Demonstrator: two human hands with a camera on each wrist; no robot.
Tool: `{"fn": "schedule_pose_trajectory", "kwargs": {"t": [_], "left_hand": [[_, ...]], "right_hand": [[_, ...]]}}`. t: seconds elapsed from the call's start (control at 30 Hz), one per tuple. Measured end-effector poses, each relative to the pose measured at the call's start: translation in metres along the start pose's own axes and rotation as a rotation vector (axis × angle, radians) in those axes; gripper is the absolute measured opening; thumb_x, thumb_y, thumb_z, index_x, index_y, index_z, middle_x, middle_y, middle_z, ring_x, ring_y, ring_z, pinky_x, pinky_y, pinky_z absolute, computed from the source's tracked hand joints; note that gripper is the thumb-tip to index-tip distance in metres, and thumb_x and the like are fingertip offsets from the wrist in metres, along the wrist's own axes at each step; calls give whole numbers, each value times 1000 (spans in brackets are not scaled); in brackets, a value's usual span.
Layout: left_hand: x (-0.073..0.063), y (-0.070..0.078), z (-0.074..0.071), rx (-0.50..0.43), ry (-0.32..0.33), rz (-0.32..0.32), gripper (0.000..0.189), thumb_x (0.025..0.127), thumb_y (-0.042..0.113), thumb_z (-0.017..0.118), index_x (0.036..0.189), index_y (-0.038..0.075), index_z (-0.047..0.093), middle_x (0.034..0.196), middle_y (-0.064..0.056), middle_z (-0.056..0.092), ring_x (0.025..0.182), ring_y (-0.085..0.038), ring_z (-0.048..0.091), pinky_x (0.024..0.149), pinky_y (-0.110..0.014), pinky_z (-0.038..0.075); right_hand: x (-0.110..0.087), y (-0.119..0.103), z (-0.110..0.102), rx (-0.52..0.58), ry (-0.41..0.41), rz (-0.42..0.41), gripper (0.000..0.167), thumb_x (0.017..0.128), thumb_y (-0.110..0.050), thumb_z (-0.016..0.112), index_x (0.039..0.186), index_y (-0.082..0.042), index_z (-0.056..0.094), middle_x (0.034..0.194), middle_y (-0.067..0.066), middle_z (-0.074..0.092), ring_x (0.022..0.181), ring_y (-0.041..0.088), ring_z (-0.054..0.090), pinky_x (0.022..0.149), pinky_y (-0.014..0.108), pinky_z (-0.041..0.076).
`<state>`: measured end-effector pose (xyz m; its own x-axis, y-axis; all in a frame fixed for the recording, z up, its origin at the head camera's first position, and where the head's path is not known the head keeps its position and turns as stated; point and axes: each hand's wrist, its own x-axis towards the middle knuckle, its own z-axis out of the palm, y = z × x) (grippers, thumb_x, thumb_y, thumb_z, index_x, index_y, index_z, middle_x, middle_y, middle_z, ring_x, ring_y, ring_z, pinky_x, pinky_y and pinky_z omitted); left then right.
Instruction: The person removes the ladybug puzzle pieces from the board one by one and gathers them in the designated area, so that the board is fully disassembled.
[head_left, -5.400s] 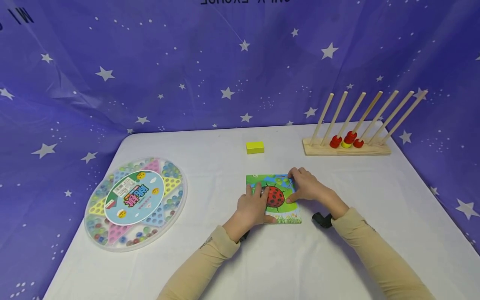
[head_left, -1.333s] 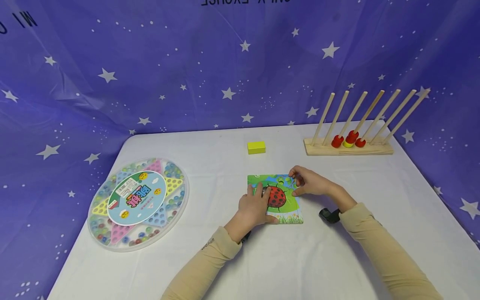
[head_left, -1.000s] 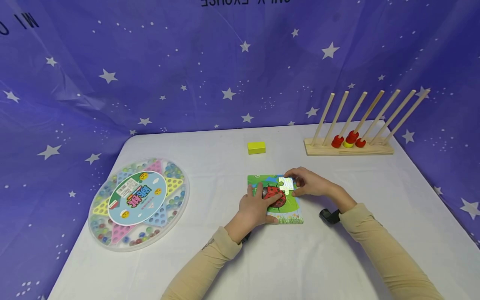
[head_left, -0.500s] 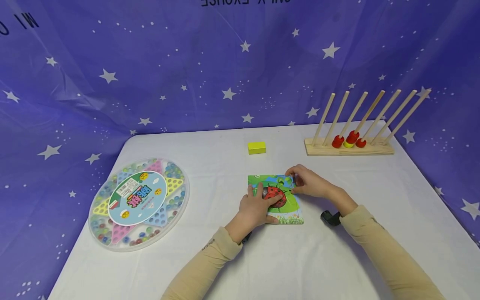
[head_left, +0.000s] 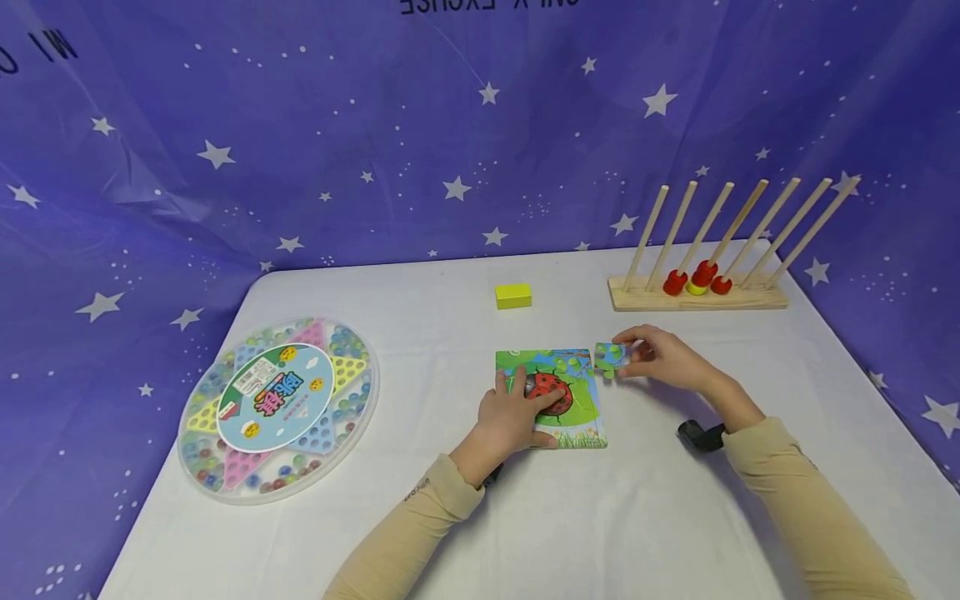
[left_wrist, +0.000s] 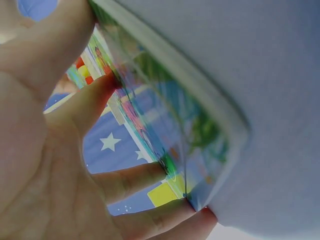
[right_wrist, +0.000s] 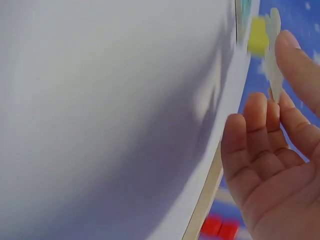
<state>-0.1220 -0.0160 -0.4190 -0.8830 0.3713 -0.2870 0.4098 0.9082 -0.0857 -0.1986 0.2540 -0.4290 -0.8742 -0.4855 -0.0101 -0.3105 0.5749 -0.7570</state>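
The left hand (head_left: 510, 417) rests spread out on the left part of the ladybug puzzle (head_left: 576, 406), which lies flat at the middle of the counter (head_left: 420, 333). The right hand (head_left: 663, 357) pinches a piece (head_left: 609, 357) between thumb and fingers, holding it above the counter just right of the puzzle's far right corner. A yellow block (head_left: 513, 297) sits beyond the puzzle, a round marble game (head_left: 273, 396) to the left, and a peg rack (head_left: 693, 303) with red and yellow beads at far right.
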Motion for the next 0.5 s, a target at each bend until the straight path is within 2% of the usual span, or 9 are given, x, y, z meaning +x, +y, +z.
{"fn": "schedule_pose_trajectory", "kwargs": {"t": [0.13, 0.27, 0.5], "left_hand": [[0, 0, -1, -4, -1, 1, 78, 68, 72, 51, 138, 49, 26, 145, -14, 22, 128, -41, 26, 81, -35, 45], [-1, 0, -2, -1, -4, 2, 77, 68, 72, 51, 138, 49, 26, 145, -14, 22, 128, -40, 26, 81, -35, 45], [-1, -1, -1, 4, 2, 6, 77, 69, 72, 50, 138, 49, 26, 145, -15, 22, 128, -40, 27, 81, -36, 46]], "right_hand": [[-20, 18, -28, -2, 12, 109, 54, 78, -23, 72, 121, 2, 51, 99, 16, 57, 82, 22, 57, 70, 29, 46], [-42, 33, -54, -26, 7, 209, 56, 82, -24, 68, 125, 5, 46, 117, 24, 48, 94, 30, 55, 73, 33, 45], [-61, 52, -78, -101, -22, 305, 53, 84, -14, 65, 124, 12, 41, 115, 31, 44, 96, 37, 51, 75, 40, 43]]}}
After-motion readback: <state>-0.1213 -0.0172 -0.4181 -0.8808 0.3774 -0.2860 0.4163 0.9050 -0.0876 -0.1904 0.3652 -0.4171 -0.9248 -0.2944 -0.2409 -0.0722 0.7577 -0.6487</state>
